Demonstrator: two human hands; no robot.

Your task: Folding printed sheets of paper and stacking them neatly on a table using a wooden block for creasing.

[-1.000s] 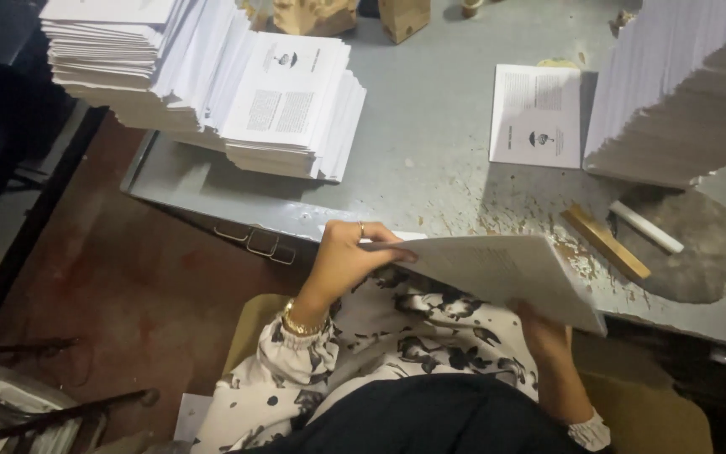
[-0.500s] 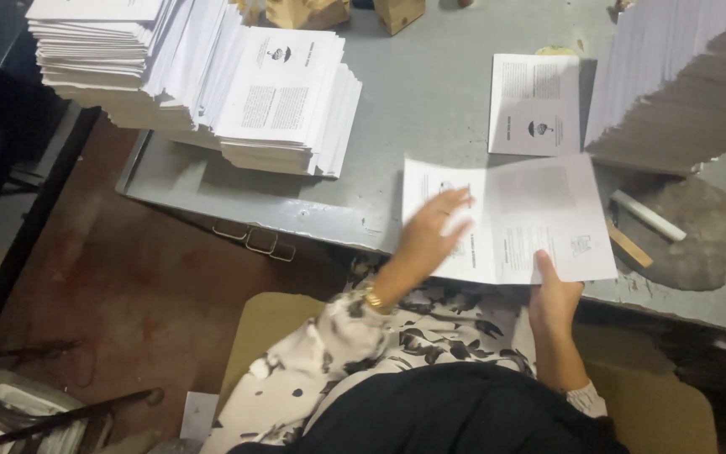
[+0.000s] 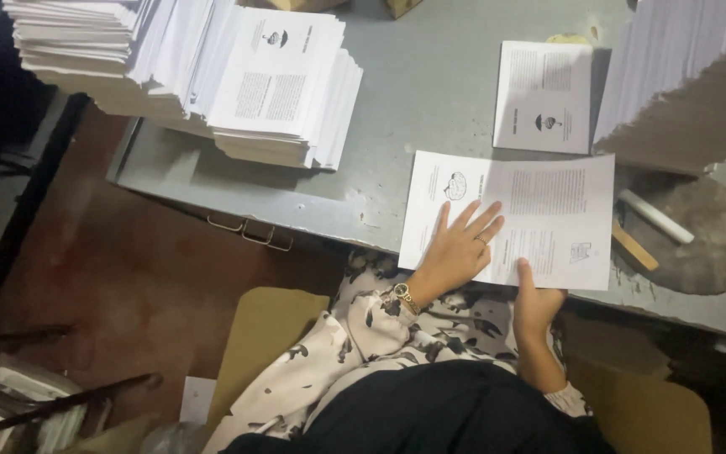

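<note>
A printed sheet (image 3: 510, 220) lies open and flat at the table (image 3: 430, 92) edge, not yet folded, left hand (image 3: 457, 250) spread flat on it, right hand (image 3: 535, 301) pinning its near edge with the thumb, beside stacks of folded leaflets (image 3: 283, 88).

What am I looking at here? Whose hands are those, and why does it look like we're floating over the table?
The camera sits on a person's head and looks down, so you see their own two hands from above. There is no machine here, just a person at a grey metal table. The left hand lies flat, fingers spread, on a big printed sheet spread open at the table's edge. The right hand pins the sheet's near edge with its thumb. Neither hand grips anything. To the left stands a pile of folded leaflets, another tall paper stack to the right, and one single leaflet lies between. A white stick and a wooden strip lie beside the sheet.
</note>
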